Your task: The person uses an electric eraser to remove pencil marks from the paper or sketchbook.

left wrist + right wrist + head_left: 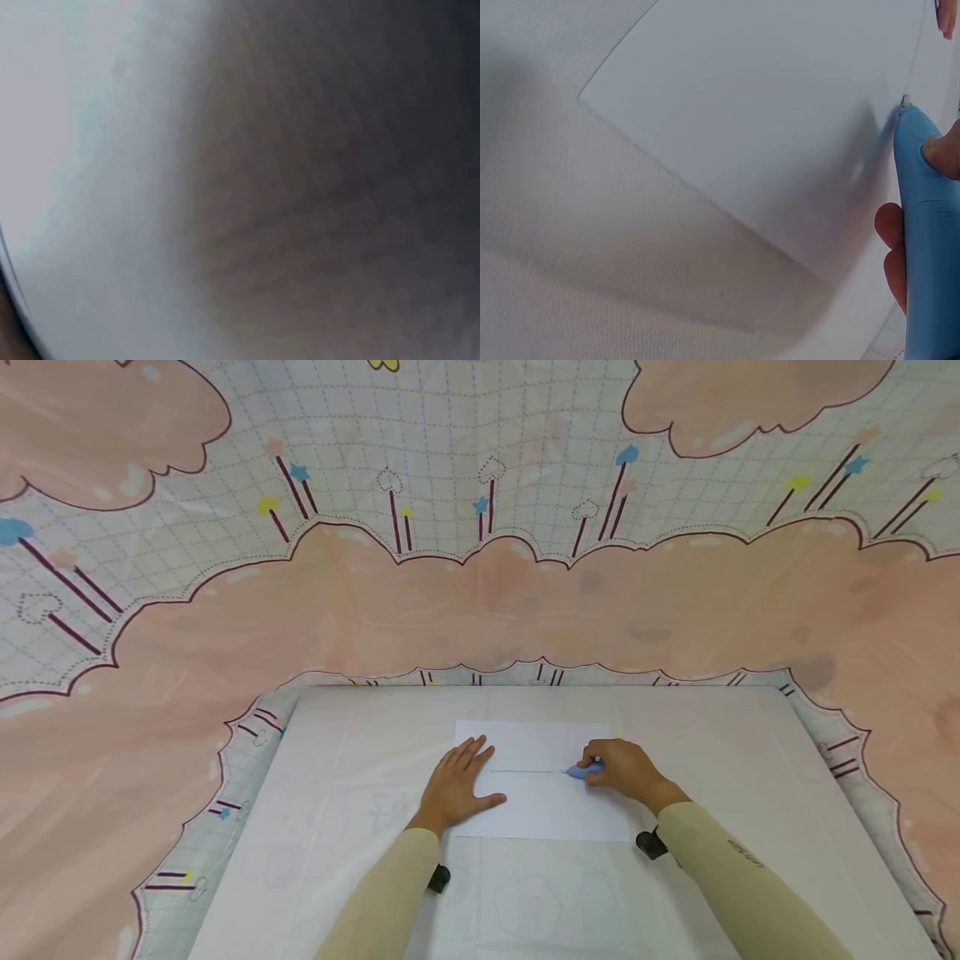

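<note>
Over the paper, a passage lies between the left hand and right hand; the blue tool juts into it, and sleeves flank the near side.

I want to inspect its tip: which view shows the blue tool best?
The right wrist view: the blue tool is largest there, its tip visible, rear end cut off. The head view shows it small, partly hidden by the right hand; the left wrist view shows none of it.

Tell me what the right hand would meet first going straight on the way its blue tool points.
Skimming the paper, the right hand and its blue tool would probably meet the left hand first, on its thumb side; height is unclear.
</note>
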Demonstrator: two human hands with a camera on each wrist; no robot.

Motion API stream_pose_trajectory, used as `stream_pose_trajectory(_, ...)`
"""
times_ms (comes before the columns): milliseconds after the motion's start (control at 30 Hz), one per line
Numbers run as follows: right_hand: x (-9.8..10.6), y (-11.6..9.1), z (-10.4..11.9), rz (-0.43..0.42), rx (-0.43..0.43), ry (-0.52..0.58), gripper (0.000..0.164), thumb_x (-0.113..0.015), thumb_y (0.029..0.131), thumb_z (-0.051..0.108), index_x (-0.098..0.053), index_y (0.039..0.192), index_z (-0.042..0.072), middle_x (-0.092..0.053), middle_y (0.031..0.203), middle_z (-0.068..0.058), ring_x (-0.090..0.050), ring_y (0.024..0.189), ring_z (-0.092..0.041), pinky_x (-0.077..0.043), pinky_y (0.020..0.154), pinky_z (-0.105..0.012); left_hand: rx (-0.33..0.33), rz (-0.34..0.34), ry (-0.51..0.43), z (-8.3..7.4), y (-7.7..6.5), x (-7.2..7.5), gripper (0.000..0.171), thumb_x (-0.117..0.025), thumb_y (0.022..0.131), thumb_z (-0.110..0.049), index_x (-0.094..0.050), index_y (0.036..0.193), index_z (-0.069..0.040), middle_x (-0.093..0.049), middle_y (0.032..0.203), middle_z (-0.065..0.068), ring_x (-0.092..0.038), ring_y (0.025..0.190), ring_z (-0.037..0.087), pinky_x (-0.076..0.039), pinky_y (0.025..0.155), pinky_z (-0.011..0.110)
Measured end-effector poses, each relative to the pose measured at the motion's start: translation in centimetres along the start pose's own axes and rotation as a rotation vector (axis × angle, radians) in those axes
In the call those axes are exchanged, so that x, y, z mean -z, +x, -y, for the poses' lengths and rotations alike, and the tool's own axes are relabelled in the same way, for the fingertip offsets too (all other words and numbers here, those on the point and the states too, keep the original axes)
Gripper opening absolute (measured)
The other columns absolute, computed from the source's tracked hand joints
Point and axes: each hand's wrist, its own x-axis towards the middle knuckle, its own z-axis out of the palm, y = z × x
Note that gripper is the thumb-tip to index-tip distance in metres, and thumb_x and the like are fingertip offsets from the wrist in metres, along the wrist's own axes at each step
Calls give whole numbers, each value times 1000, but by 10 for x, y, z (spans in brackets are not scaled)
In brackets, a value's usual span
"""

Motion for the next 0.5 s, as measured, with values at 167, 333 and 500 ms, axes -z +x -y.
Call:
stream_pose_trajectory(167,-1,2,4,8,-13,14,14,-81,79,14,-73,89,18,-75,98,4,-68,97,-22,-54,90,-46,-3,-11,-15,0,0,0,93,-45,85,-79,-28,156,-22,-15,166,-3,-12,153,19,-15,123,41)
stream_pose_trajectory(333,2,-1,1,13,-39,14,14,-81,79,15,-73,90,18,-75,99,3,-67,98,-24,-53,90,-47,0,4,-8,0,0,0,93,-45,85,-79,-27,157,-23,-13,166,-4,-11,153,18,-14,124,40)
stream_pose_trajectory(500,7,-5,-3,19,-77,16,14,-81,79,16,-73,91,17,-74,101,2,-66,100,-24,-53,91,-48,5,14,0,1,0,2,93,-45,84,-79,-27,157,-23,-13,166,-5,-10,153,17,-13,124,40)
